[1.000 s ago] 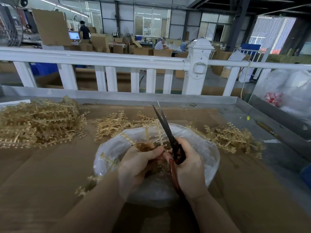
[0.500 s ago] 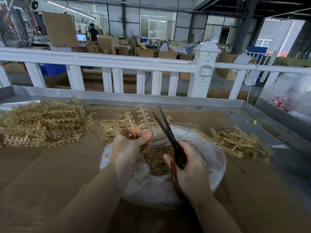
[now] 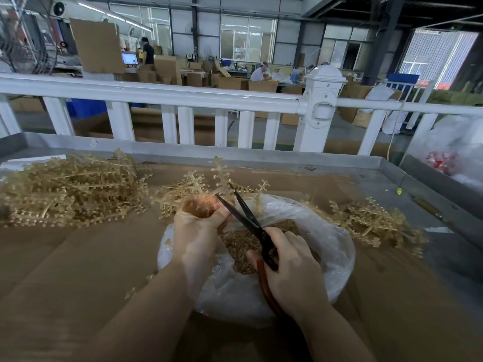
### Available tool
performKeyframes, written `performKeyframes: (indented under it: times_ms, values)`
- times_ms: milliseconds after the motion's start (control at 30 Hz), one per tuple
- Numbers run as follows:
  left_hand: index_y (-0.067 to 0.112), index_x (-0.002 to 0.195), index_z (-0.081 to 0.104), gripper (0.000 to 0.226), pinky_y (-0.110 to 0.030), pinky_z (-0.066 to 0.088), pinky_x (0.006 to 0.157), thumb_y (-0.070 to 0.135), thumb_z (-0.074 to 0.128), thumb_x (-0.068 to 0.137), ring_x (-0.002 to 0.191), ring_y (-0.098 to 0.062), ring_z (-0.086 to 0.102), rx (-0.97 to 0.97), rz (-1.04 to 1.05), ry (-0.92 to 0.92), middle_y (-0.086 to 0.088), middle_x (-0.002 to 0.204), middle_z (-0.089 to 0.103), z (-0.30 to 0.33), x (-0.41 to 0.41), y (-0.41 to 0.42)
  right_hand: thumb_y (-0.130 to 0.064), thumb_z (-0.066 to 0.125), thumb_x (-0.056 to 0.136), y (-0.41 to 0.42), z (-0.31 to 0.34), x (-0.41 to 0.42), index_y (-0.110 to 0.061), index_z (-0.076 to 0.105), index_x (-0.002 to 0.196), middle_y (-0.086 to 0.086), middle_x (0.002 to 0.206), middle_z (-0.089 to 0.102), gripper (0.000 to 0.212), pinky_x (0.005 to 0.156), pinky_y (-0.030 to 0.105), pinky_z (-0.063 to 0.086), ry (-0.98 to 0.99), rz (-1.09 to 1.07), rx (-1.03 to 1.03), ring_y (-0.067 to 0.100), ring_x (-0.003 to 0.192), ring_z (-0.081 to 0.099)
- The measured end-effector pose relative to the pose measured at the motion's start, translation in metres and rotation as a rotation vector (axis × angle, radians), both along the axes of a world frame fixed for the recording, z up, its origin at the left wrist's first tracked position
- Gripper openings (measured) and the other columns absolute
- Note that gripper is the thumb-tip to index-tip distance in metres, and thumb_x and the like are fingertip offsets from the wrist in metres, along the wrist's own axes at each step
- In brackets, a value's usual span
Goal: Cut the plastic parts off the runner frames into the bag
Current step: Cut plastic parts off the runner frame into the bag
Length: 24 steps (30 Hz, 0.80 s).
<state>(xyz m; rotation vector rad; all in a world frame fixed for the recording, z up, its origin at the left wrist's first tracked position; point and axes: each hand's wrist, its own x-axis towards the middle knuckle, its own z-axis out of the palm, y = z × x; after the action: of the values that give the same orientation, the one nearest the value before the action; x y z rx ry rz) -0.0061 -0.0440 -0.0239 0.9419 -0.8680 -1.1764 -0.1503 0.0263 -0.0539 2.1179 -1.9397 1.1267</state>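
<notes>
Left hand [image 3: 198, 226] grips a bunch of gold runner frames [image 3: 222, 178] by their lower ends, so the branched stems stand upright above the fist, over the far rim of the clear plastic bag [image 3: 326, 246]. Right hand [image 3: 290, 270] grasps the scissors [image 3: 245, 215] by their red handles; the black blades, parted, slant up and to the left, tips just beside the stems above the left fist. Cut parts [image 3: 243, 241] already lie heaped in the bag directly below. More frames lie piled to the left [image 3: 70, 189] and right [image 3: 371, 220] on the cardboard.
</notes>
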Motion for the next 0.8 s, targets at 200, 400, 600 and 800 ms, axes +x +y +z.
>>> performKeyframes:
  times_ms: [200, 400, 600, 800]
  values:
    - [-0.004, 0.104, 0.06, 0.028, -0.03, 0.052, 0.059, -0.004, 0.07, 0.078, 0.072, -0.022, 0.067, 0.012, -0.005, -0.021, -0.009, 0.078, 0.07, 0.002, -0.001, 0.004, -0.053, 0.051, 0.086, 0.001, 0.001, -0.001, -0.026, 0.057, 0.116, -0.01, 0.099, 0.058, 0.041, 0.08, 0.028, 0.046, -0.027, 0.03, 0.017, 0.012, 0.098, 0.051]
    - [-0.012, 0.114, 0.054, 0.036, -0.024, 0.055, 0.065, -0.011, 0.064, 0.079, 0.078, -0.023, 0.066, 0.057, -0.034, 0.05, -0.018, 0.09, 0.066, 0.007, -0.009, 0.013, -0.052, 0.052, 0.087, 0.0, 0.003, -0.001, -0.026, 0.057, 0.111, -0.01, 0.096, 0.058, 0.037, 0.078, 0.029, 0.046, -0.017, 0.035, 0.017, 0.012, 0.096, 0.051]
    - [-0.004, 0.088, 0.061, 0.011, -0.017, 0.052, 0.05, -0.013, 0.057, 0.083, 0.052, -0.011, 0.065, 0.221, -0.135, 0.292, -0.007, 0.063, 0.069, 0.008, -0.011, 0.015, -0.05, 0.053, 0.088, -0.001, 0.003, -0.001, -0.024, 0.057, 0.111, -0.008, 0.095, 0.06, 0.036, 0.079, 0.028, 0.046, 0.003, 0.051, 0.013, 0.013, 0.093, 0.053]
    - [-0.002, 0.085, 0.062, 0.009, -0.017, 0.052, 0.049, -0.01, 0.06, 0.081, 0.051, -0.011, 0.065, 0.262, -0.163, 0.352, -0.006, 0.061, 0.069, 0.007, -0.011, 0.015, -0.049, 0.056, 0.088, -0.003, 0.005, -0.002, -0.02, 0.058, 0.103, -0.004, 0.084, 0.059, 0.033, 0.073, 0.032, 0.047, 0.022, 0.063, 0.006, 0.017, 0.082, 0.056]
